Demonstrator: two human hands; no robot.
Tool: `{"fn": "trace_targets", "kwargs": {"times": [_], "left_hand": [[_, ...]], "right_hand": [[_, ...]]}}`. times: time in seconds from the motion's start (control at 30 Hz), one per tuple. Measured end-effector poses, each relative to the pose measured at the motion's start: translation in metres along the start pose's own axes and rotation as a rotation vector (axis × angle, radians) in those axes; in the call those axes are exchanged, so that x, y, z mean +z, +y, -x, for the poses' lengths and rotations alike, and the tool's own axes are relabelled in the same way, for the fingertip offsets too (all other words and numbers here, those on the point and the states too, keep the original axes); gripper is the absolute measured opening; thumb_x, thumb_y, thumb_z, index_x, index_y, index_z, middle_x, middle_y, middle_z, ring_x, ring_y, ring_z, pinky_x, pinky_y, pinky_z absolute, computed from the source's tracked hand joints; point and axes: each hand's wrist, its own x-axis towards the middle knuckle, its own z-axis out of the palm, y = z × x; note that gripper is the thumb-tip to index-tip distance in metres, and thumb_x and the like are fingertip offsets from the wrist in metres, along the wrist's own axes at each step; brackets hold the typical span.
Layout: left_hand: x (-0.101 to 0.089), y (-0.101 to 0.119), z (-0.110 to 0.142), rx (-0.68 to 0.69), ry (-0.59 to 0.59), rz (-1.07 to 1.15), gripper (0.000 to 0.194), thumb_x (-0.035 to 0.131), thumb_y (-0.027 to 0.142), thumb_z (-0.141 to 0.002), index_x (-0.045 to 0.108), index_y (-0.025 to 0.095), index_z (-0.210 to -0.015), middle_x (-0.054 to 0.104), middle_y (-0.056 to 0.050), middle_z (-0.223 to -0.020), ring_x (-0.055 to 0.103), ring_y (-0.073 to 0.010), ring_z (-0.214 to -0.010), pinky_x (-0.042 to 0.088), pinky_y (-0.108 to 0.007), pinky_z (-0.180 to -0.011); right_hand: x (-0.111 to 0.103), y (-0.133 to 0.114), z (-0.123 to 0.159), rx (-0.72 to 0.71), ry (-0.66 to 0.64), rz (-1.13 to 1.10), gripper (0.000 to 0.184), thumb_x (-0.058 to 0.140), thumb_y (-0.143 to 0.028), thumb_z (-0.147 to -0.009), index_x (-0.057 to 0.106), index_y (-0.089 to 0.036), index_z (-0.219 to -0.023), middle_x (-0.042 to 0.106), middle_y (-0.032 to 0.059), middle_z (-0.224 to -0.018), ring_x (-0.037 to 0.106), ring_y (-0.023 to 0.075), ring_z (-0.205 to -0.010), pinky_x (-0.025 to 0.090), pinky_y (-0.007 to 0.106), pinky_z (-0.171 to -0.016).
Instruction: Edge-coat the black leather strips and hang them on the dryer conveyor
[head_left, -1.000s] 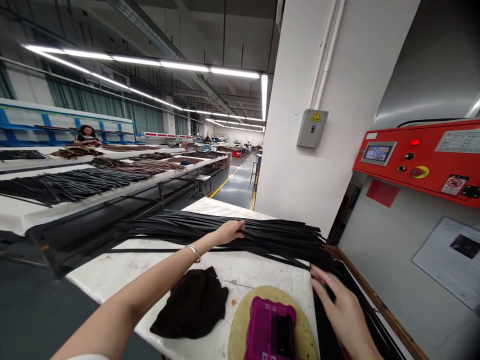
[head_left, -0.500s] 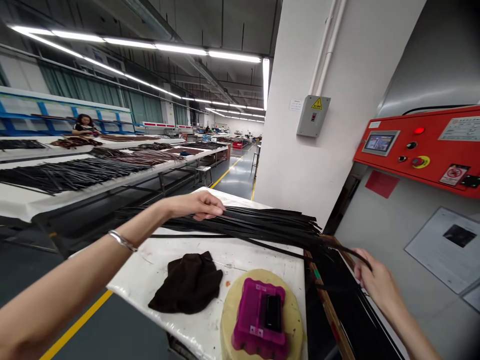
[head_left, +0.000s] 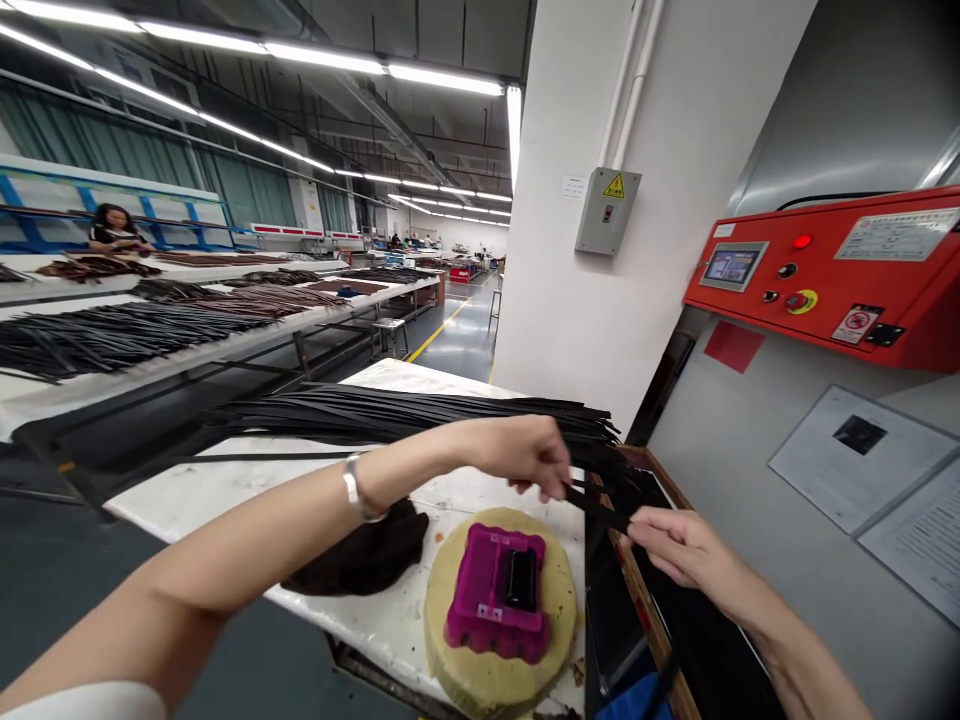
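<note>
Between my two hands a black strip (head_left: 596,508) stretches taut over the table's right edge. My left hand (head_left: 529,455) is closed on its left end in a pinch. A short way to the right, my right hand (head_left: 679,545) pinches the same strip between thumb and fingers. Behind my left hand lies a long pile of black strips (head_left: 420,410) across the white table (head_left: 397,630). A dark brown cloth (head_left: 360,555) sits partly under my left forearm. Nearer me, a magenta plastic case (head_left: 495,590) with a black piece in it rests on a round yellowish pad (head_left: 442,640).
Right of the table is a wood-edged trough (head_left: 652,620) holding black material. Beyond it stands a machine with a red control panel (head_left: 817,270). A grey switch box (head_left: 607,210) hangs on the pillar. At far left, a person (head_left: 116,230) sits behind long tables of strips.
My left hand has moved right and nearer, from over the pile to beside my right hand. My right hand has shifted left. The view has turned slightly right.
</note>
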Motion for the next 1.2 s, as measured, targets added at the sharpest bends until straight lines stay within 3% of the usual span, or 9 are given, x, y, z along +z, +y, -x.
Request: {"fn": "trace_targets", "kwargs": {"times": [0.1,0.17,0.33,0.47,0.57,0.67,0.8,1.2], "left_hand": [[0.004,-0.033,0.038,-0.117,0.101,0.181,0.017,0.072,0.029,-0.076,0.073,0.012,-0.079,0.064,0.0,-0.061,0.049,-0.0073,-0.047,0.04,-0.019,-0.046],[0.018,-0.046,0.051,-0.174,0.184,0.301,0.021,0.075,0.031,-0.073,0.073,0.011,-0.079,0.065,0.0,-0.06,0.052,-0.0082,-0.048,0.043,-0.02,-0.048],[0.067,-0.051,0.051,-0.208,0.27,0.554,0.032,0.08,0.037,-0.069,0.071,0.011,-0.083,0.069,-0.003,-0.067,0.057,-0.0108,-0.051,0.048,-0.023,-0.051],[0.079,-0.058,0.065,-0.231,0.317,0.575,0.029,0.078,0.037,-0.072,0.071,0.011,-0.082,0.069,-0.004,-0.068,0.063,-0.0143,-0.061,0.052,-0.027,-0.062],[0.083,-0.07,0.076,-0.246,0.371,0.509,0.024,0.075,0.035,-0.076,0.072,0.012,-0.081,0.067,-0.003,-0.068,0.062,-0.0147,-0.065,0.05,-0.026,-0.063],[0.094,-0.079,0.079,-0.21,0.468,0.317,0.018,0.07,0.032,-0.082,0.072,0.014,-0.08,0.068,-0.004,-0.079,0.061,-0.0162,-0.076,0.047,-0.026,-0.069],[0.11,-0.083,0.076,-0.121,0.612,-0.031,0.019,0.062,0.033,-0.091,0.07,0.02,-0.08,0.065,-0.004,-0.088,0.052,-0.0206,-0.094,0.041,-0.033,-0.085],[0.129,-0.083,0.083,-0.078,0.642,-0.285,0.019,0.05,0.029,-0.098,0.058,0.02,-0.083,0.056,-0.006,-0.094,0.042,-0.0223,-0.093,0.037,-0.039,-0.082]], "right_hand": [[-0.007,0.014,0.016,0.049,-0.016,0.074,0.047,0.054,-0.059,-0.092,0.064,-0.016,-0.078,0.038,-0.0078,-0.047,0.027,0.0063,-0.044,0.017,0.022,-0.045],[0.002,0.012,0.016,0.062,-0.054,0.093,0.044,0.054,-0.058,-0.093,0.063,-0.017,-0.082,0.049,-0.0051,-0.055,0.034,0.0067,-0.046,0.021,0.022,-0.046],[0.048,-0.018,-0.013,-0.003,-0.129,0.075,0.039,0.056,-0.055,-0.092,0.065,-0.017,-0.094,0.056,-0.0031,-0.063,0.04,0.0076,-0.048,0.027,0.021,-0.045],[0.067,-0.016,-0.022,-0.04,-0.109,0.093,0.036,0.058,-0.05,-0.092,0.065,-0.016,-0.085,0.054,-0.003,-0.062,0.038,0.0071,-0.05,0.022,0.021,-0.044],[0.072,-0.005,-0.019,-0.067,-0.074,0.148,0.034,0.055,-0.048,-0.094,0.066,-0.017,-0.087,0.057,-0.0025,-0.064,0.039,0.0072,-0.048,0.024,0.021,-0.044],[0.078,0.003,-0.016,-0.129,-0.015,0.24,0.032,0.055,-0.047,-0.094,0.069,-0.019,-0.087,0.063,-0.0012,-0.071,0.048,0.0093,-0.051,0.036,0.022,-0.05],[0.086,0.01,-0.014,-0.251,0.101,0.365,0.021,0.057,-0.036,-0.095,0.072,-0.023,-0.09,0.069,0.0013,-0.087,0.065,0.0176,-0.081,0.046,0.026,-0.074],[0.102,0.024,-0.012,-0.343,0.164,0.41,0.021,0.052,-0.027,-0.098,0.07,-0.021,-0.091,0.069,0.0027,-0.085,0.066,0.0175,-0.079,0.048,0.025,-0.072]]}}
